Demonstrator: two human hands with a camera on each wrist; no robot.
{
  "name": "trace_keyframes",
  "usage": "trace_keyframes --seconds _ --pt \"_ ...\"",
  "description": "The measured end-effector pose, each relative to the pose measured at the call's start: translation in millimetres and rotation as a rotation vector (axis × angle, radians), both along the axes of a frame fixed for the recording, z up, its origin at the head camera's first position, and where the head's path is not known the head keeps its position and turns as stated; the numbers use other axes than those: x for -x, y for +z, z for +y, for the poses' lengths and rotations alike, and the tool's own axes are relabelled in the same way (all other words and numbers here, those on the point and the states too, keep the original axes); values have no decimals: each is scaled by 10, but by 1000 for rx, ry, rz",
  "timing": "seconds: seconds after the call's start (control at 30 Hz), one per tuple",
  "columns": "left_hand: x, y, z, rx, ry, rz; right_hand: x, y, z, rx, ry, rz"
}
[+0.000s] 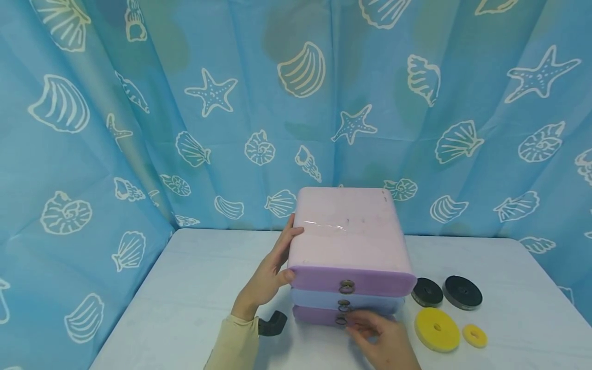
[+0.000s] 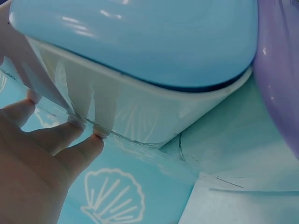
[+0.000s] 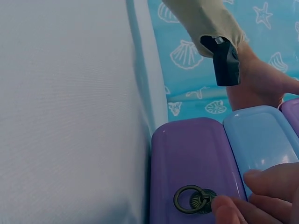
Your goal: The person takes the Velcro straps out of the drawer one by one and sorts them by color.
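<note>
Resting straight-fingered left hand [image 1: 264, 277] against pink-topped, three-drawer plastic box [image 1: 347, 236], on white table [image 1: 166, 298] before blue shell-print curtain [image 1: 231, 118]; holding right hand [image 1: 383, 339] at lowest bronze ring pull [image 1: 340, 320], fingers bent, parted, gripping nothing.

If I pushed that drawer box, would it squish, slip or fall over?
The drawer box probably wouldn't squish: it looks like hard plastic, holding its boxy shape. Its shiny drawer fronts might feel slippery. It could perhaps tip if pushed near the top, since it's stacked three drawers high.
</note>
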State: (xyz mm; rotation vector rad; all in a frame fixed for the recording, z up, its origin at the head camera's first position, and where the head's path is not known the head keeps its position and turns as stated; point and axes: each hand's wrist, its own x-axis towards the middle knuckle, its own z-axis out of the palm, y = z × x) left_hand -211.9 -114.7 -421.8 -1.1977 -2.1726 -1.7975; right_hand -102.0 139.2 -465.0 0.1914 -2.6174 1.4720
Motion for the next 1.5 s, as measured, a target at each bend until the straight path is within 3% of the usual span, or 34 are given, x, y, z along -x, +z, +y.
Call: trace_keyframes --seconds 0.3,0.63,1.03,1.5 --pt "-15 9 4 4 1 -5 -9 -9 3 -86 0 -46" --pt "-2 -3 0 5 1 -4 28 -76 24 -147 16 -188" --pt "5 10 -4 3 -5 6 57 -173 12 -70 73 -113" --pt "2 1 -5 -2 -17 20 84 -262 13 2 60 -100"
